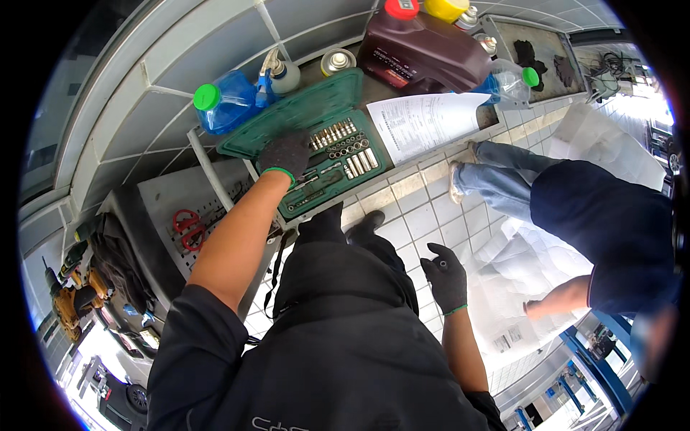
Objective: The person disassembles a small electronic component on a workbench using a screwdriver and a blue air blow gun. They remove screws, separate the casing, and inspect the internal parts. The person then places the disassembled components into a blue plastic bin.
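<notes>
A green socket set case (338,183) lies with its lid raised on the workbench shelf, holding rows of sockets (359,164) and bits (333,134). My left hand (286,152), in a dark glove with a green cuff, reaches into the case's left part. Its fingers are hard to make out against the dark lid and tray. My right hand (447,280), gloved alike, is held out to the right, above the floor, palm up. In its curled fingers sits a small round dark metal piece (443,263) with a hole, perhaps a socket seen end-on.
Printed sheets (424,126) lie right of the case. Behind stand a blue bottle (233,103), a spray bottle (284,75), a can (338,62) and a big dark red jug (424,54). At right another person (611,208) bends over white plastic sheeting (517,287). Red-handled pliers (188,228) hang left.
</notes>
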Demonstrator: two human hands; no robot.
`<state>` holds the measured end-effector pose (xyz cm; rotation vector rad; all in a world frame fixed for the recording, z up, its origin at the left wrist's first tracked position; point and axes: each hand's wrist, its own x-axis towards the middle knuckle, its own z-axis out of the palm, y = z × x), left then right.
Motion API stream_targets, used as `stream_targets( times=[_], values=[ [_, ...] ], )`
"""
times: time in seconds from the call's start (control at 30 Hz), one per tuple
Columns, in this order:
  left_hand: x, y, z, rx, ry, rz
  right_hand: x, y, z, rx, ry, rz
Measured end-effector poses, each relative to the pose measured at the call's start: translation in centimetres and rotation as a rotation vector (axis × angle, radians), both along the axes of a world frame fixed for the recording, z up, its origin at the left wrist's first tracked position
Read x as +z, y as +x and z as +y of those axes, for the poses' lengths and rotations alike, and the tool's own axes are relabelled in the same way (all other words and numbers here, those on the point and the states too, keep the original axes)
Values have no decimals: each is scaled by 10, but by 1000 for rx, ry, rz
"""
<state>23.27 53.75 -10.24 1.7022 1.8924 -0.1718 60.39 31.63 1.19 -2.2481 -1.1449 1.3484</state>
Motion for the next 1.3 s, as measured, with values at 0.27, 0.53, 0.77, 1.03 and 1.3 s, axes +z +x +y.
stream_targets(
  times=[0.27,0.53,0.77,1.03,1.3],
  values=[
    [-31,10,-22,10,134,66,3,37,-31,-8,2,3],
    [-12,20,-36,317,205,36,9,96,-79,86,2,-93],
    [-8,35,-26,230,11,198,9,130,-111,152,27,-85],
    [10,48,-2,104,-132,299,-5,153,-131,133,59,-82],
    [11,26,-31,98,185,215,-3,142,-127,60,7,-40]
  ],
)
